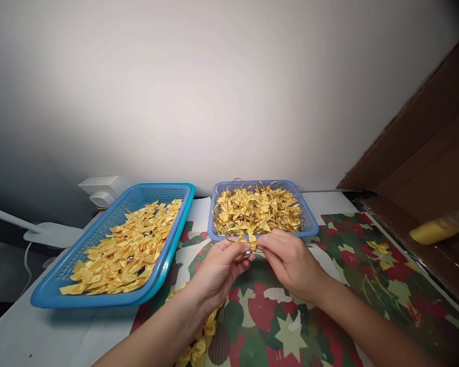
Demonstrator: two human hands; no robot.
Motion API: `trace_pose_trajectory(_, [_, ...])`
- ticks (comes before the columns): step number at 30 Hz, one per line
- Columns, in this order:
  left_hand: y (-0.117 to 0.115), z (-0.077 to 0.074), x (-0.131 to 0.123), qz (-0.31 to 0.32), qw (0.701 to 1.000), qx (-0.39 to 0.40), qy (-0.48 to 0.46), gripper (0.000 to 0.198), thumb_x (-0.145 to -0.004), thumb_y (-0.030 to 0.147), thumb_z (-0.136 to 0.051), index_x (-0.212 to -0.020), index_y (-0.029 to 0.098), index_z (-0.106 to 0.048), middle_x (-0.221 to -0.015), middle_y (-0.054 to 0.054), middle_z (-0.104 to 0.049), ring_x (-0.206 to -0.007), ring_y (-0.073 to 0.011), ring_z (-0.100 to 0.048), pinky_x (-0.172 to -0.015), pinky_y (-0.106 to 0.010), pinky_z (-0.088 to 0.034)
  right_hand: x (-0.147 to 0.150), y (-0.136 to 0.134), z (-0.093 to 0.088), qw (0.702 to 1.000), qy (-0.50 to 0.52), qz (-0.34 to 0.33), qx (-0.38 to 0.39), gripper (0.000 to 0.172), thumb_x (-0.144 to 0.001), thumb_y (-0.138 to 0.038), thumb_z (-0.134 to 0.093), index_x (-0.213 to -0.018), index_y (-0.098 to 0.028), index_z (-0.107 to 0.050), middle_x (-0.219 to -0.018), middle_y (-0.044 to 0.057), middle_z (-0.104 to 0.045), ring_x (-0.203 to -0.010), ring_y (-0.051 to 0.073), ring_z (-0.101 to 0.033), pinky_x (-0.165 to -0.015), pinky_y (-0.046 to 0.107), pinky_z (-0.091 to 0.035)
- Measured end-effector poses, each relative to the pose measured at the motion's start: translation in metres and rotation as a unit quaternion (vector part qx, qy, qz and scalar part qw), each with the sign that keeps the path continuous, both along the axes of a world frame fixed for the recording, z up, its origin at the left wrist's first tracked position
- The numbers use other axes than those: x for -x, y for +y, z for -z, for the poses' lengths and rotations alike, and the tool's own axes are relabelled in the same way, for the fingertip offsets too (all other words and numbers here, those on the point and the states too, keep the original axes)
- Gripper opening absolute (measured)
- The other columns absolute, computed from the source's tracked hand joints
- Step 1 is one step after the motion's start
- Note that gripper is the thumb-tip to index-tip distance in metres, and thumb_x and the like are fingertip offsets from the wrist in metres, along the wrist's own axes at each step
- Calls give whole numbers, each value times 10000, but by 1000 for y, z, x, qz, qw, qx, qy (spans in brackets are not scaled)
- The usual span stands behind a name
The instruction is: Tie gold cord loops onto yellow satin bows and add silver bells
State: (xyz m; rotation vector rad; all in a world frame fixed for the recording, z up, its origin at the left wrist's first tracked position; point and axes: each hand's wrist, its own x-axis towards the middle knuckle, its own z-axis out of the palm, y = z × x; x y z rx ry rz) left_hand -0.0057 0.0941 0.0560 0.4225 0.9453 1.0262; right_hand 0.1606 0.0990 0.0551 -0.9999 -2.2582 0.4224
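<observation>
Head view: we're looking forward and down across a patterned table cover (290, 339), and a white wall (214, 92) is rising behind.
Left basket: a blue basket (53, 302) is sitting in or on a teal basket (164, 272), a heap of yellow bows (122, 250) filling it; it's standing beside the left arm, probably for easy reach.
Loose bows: more yellow ribbon bows (197, 351) are lying on the cover, partly hidden under the left forearm.
Left hand: now this hand (224, 262) is angling inward, thumb and fingers closing around the held bow and a small silvery piece (247, 254), likely steadying them for the other side.
Held bow: 1 yellow bow (253, 242) is resting between the 2 hands, just in front of the right basket.
Right basket: this blue basket (312, 224) is standing against the wall, brimming with bows bearing gold loops (258, 209).
Right hand: knuckles up, wrist bent inward, this hand (292, 257) is pinching at the bow's right edge; whatever its fingertips are gripping, I can't tell.
Far right: 1 stray bow (378, 247) and thin gold strands (371, 290) are lying apart, near a yellow-filled tube (439, 229).
</observation>
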Motion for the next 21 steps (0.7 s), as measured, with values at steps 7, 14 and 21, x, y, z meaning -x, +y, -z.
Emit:
trace_pose_trajectory(7, [-1, 1, -1, 18, 1000, -8, 6, 196, -531, 174, -818, -578, 95, -644, -555, 3, -598, -525, -63, -539, -544, -159, -465, 10, -3, 4, 999, 45, 18, -13, 252, -915, -85, -376, -784, -194, -561, -672, 24, -542, -636, 161, -494, -578, 269, -364])
trace_pose_trajectory(14, [-1, 5, 0, 25, 1000, -3, -6, 170, -548, 156, -811, -579, 98, -654, -557, -2, -606, -527, -67, -541, -543, -167, -449, 12, -8, 8, 997, 74, 36, -2, 224, -923, -101, -398, -776, -191, -540, -676, 19, -547, -636, 151, -513, -585, 253, -378])
trace_pose_trajectory(21, [4, 5, 3, 66, 998, 10, 2, 158, -557, 135, -802, -587, 100, -651, -577, -15, -624, -530, -76, -552, -548, -180, -453, 14, -9, 9, 996, 83, 41, -6, 212, -924, -96, -409, -779, -192, -531, -678, 16, -557, -624, 147, -514, -572, 246, -365])
